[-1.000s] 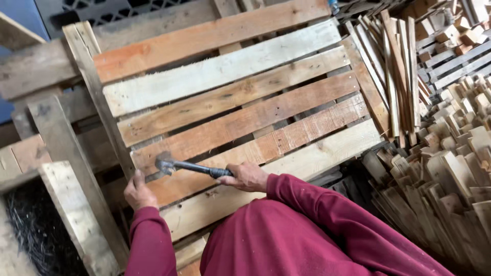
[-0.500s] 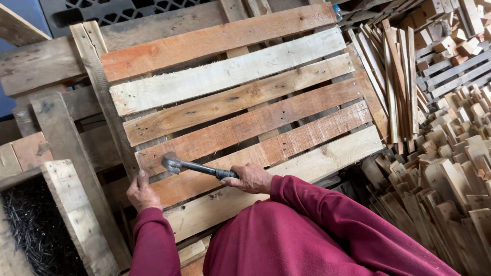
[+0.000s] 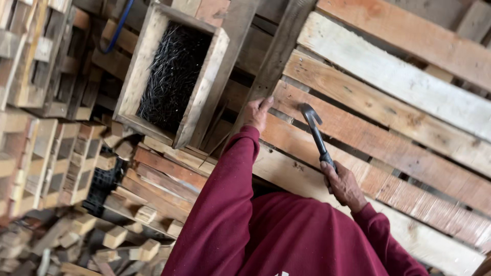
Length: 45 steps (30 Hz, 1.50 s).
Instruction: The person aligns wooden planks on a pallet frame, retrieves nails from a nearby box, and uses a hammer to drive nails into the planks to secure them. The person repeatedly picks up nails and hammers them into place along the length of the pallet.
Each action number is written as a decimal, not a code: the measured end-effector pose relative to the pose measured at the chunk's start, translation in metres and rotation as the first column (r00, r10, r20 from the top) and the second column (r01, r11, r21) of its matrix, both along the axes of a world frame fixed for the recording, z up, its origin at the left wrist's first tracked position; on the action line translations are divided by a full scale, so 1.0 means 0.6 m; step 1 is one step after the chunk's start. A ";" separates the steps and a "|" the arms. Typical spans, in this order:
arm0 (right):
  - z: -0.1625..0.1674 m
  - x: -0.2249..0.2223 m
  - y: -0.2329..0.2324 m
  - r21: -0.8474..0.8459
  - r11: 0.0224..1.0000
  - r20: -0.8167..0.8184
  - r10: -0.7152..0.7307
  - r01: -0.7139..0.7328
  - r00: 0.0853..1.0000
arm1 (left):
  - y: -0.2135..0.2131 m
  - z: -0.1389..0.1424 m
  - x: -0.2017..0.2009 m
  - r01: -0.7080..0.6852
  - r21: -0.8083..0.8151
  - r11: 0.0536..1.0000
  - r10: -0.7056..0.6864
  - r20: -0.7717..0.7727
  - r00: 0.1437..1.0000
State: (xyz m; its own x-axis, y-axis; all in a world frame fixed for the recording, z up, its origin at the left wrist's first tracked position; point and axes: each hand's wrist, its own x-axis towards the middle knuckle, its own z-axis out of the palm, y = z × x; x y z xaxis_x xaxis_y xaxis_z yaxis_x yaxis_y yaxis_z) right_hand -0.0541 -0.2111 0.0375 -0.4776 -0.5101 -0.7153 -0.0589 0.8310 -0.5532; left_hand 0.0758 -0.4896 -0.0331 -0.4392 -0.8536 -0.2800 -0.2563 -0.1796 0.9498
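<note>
Nearest the camera is the person's dark red sweatshirt, both sleeves reaching away toward a wooden pallet that fills the right and far right of the view.

The right hand is closed tight around the grip of a claw hammer, fingers wrapped fully round the dark handle. The hammer's shaft runs away from the hand over the slats, and its metal head sits farther off, against or just above a reddish slat (the angle does not let me tell whether it touches the wood).

To the left of the hammer, the left hand lies on the grey side board of the pallet, fingers mostly straight and pressed flat to the wood, gripping nothing. The two hands are near each other, with the hammer head between them and slightly beyond.

The pallet's slats alternate pale and orange-brown, with dark gaps between them.

Left of the left hand, a little farther off, stands an open wooden box filled with a dense mass of dark nails. Near left, below the box, lie stacked boards and loose small wood blocks. At the far left, more stacked blocks and timber rise in columns.
</note>
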 end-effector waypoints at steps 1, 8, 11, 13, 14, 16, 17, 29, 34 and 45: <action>0.010 0.003 -0.009 -0.013 1.000 0.021 -0.018 0.018 1.000 | -0.003 0.003 0.001 0.008 0.031 0.999 -0.008 0.007 1.000; 0.177 -0.049 -0.065 -0.412 0.905 0.060 -0.091 0.108 0.994 | -0.026 -0.013 0.008 -0.012 0.000 1.000 0.012 -0.045 0.999; 0.278 -0.099 -0.109 -0.863 0.441 -0.262 0.026 -0.247 0.965 | -0.027 -0.027 0.009 0.006 -0.005 1.000 -0.005 0.081 0.997; 0.301 -0.104 -0.156 -0.886 0.302 -0.373 -0.019 -0.351 0.928 | -0.029 -0.036 0.007 0.010 0.018 1.000 -0.011 0.064 0.998; 0.294 -0.092 -0.179 -0.889 0.347 -0.323 -0.013 -0.299 0.946 | -0.031 -0.040 0.006 0.019 0.018 1.000 -0.021 0.079 0.997; 0.251 -0.053 -0.212 -0.590 0.791 -0.209 0.045 -0.162 0.977 | -0.032 -0.042 0.004 0.029 0.042 0.999 -0.033 0.111 0.993; 0.221 -0.033 -0.222 -0.237 0.961 -0.140 0.113 -0.144 0.984 | -0.033 -0.045 0.003 0.032 0.003 0.999 -0.032 0.149 0.988; 0.287 -0.173 -0.159 -0.928 0.312 -0.235 -0.061 -0.205 0.970 | -0.037 -0.042 0.002 -0.167 0.011 0.986 0.164 0.130 0.978; 0.145 -0.033 -0.205 0.044 0.998 -0.041 0.048 -0.047 0.998 | -0.031 -0.039 -0.012 -0.444 -0.071 0.893 0.449 0.177 0.876; 0.325 -0.139 -0.210 -0.952 0.229 -0.218 -0.032 -0.205 0.975 | -0.023 -0.012 -0.021 -0.614 -0.166 0.772 0.635 0.145 0.759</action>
